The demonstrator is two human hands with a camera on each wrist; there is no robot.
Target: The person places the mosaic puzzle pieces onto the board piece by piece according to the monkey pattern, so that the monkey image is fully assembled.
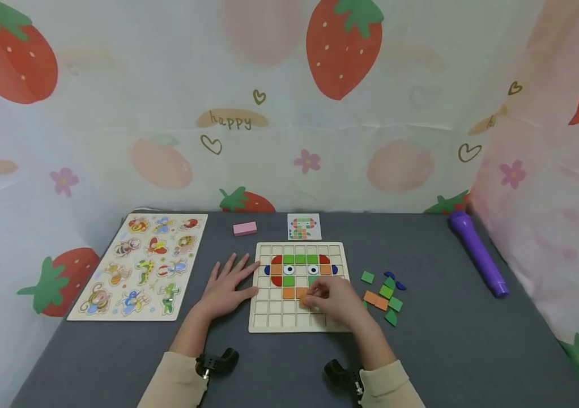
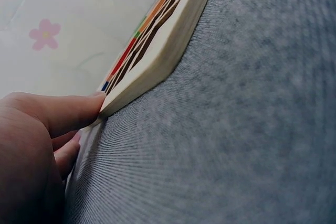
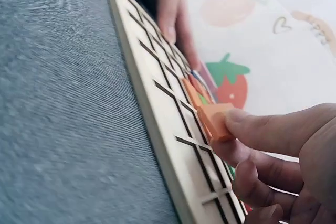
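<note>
A wooden grid board (image 1: 267,322) lies on the dark cloth, its upper rows filled with coloured tiles and two round eye tiles (image 1: 313,270). My right hand (image 1: 337,300) pinches an orange square tile (image 3: 216,119) between thumb and finger, over the board's lower middle. In the right wrist view the tile is tilted beside an orange tile (image 3: 191,92) seated in the grid. Spread flat, my left hand (image 1: 224,292) rests on the cloth at the board's left side. Its thumb (image 2: 79,111) touches the board's edge in the left wrist view.
Loose green, orange and blue tiles (image 1: 386,291) lie right of the board. Behind it are a pattern card (image 1: 304,221) and a pink block (image 1: 245,229). A picture puzzle board (image 1: 116,255) lies at left, a purple cylinder (image 1: 479,255) at far right.
</note>
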